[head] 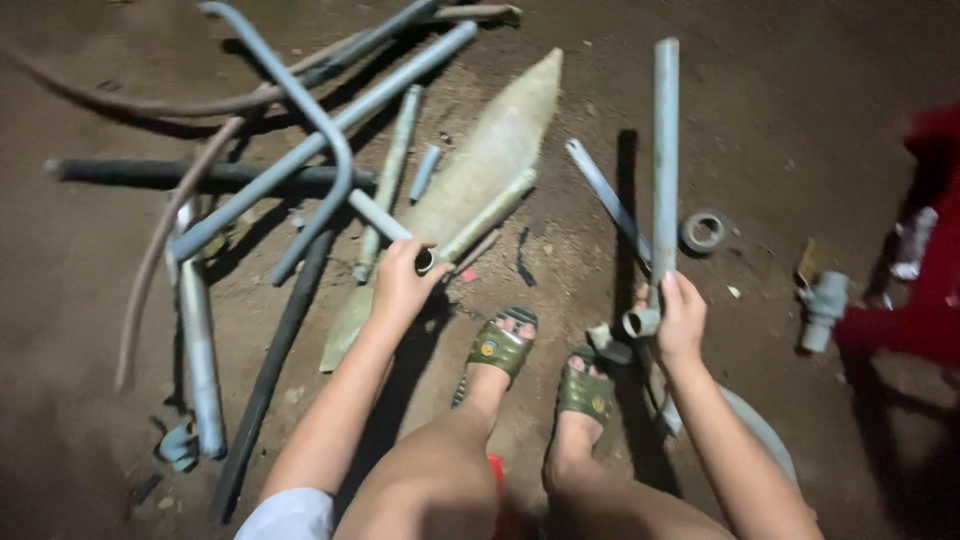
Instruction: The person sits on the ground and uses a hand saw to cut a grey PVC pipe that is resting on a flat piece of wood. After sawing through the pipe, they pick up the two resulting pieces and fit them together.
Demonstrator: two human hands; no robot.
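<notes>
Grey pipe (pixel 665 150) upright in clenched right hand (pixel 682 318); left hand (pixel 400 285) wrapped round short pipe (pixel 385 218), 10 o'clock; best steadied near ends.

- A roll of grey tape (pixel 705 231) lies flat on the dirt ground (pixel 780 90).
- A grey pipe fitting (pixel 822 309) lies near a red object (pixel 925 270) at the right edge.
- A long tapered slab (pixel 470 180) lies mid-ground.
- A black pipe (pixel 200 176) lies at the left.

No signs or screens in view. Only label-like bits: a small round yellow emblem on the left green sandal (pixel 500 346), a similar one on the right green sandal (pixel 586 391); printed wrapper maybe on the red object (pixel 925 270), too blurred to tell
</notes>
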